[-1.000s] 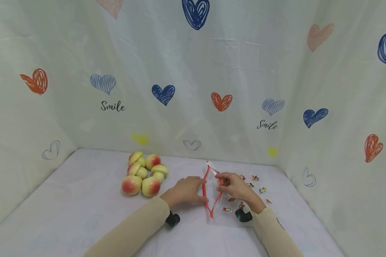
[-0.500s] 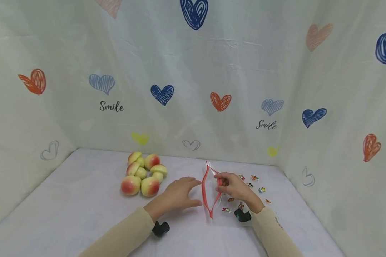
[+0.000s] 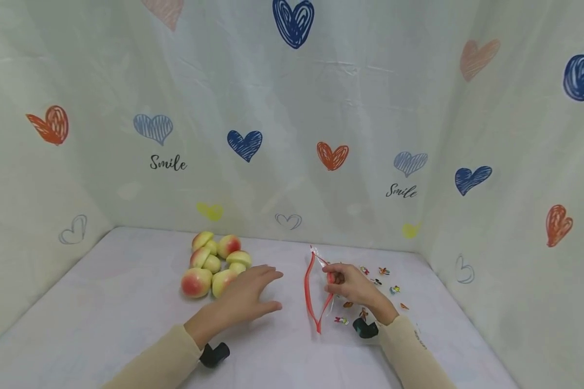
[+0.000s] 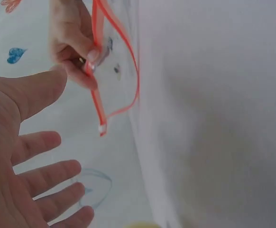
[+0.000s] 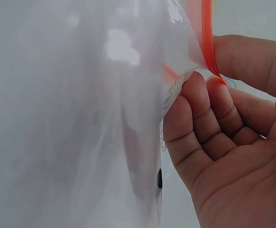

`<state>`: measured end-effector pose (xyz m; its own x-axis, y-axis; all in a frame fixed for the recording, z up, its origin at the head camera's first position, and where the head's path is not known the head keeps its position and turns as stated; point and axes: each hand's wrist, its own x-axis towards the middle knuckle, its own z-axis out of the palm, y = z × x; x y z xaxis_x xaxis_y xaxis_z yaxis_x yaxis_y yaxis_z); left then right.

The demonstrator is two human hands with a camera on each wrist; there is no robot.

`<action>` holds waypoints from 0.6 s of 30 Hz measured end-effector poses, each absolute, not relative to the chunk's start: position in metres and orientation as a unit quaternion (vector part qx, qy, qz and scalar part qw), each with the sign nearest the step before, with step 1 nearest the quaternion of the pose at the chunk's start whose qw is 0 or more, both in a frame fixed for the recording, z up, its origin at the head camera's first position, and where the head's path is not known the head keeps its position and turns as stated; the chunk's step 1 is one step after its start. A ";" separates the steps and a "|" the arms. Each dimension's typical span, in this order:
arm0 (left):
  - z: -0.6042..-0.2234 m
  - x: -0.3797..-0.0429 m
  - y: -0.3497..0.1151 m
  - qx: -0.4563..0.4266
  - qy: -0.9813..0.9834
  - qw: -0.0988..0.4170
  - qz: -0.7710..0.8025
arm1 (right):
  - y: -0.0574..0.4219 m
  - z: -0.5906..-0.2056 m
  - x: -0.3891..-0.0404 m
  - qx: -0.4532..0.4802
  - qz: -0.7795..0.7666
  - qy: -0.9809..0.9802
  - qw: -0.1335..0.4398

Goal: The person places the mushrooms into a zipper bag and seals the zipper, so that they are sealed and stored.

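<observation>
A clear zip bag point(image 3: 307, 292) with a red-orange zip edge stands with its mouth spread apart. My right hand point(image 3: 354, 284) pinches the right side of that mouth; in the right wrist view the thumb and curled fingers point(image 5: 202, 97) grip the red strip point(image 5: 207, 33). Off to the bag's left, my left hand point(image 3: 240, 297) is held with fingers spread and nothing in it. It overlaps the nearest of several red-and-yellow mushroom-shaped pieces point(image 3: 197, 282) in the head view. The left wrist view shows the empty left hand point(image 4: 24, 156) apart from the bag point(image 4: 124, 71).
Several small colourful figures point(image 3: 394, 290) lie scattered on the white table point(image 3: 102, 313) right of the bag, partly behind the right hand. Black wrist cameras point(image 3: 215, 355) sit under both wrists. A heart-printed curtain point(image 3: 282, 178) encloses the back and sides.
My left hand has let go of the bag's left edge and moved left toward the mushroom-shaped pieces. The right hand keeps its grip, and the bag's mouth stays apart.
</observation>
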<state>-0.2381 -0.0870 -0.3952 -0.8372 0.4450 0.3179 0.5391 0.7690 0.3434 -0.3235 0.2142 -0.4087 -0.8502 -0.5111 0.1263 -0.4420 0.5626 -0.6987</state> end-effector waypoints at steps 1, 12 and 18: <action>-0.395 -0.238 -0.091 -0.262 -0.934 0.114 -0.213 | 0.214 -0.409 -0.324 -0.270 -0.383 0.882 0.045; -0.388 -0.242 -0.138 -0.262 -0.924 0.163 -0.224 | 0.214 -0.411 -0.326 -0.280 -0.384 0.879 0.039; -0.383 -0.246 -0.156 -0.269 -0.916 0.150 -0.257 | 0.214 -0.410 -0.324 -0.277 -0.381 0.881 0.042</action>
<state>-0.2455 -0.1556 -0.3835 -0.8105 0.4148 0.4137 0.5693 0.7239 0.3897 -0.3241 0.2137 -0.4101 -0.8433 -0.5195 0.1379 -0.4562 0.5560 -0.6948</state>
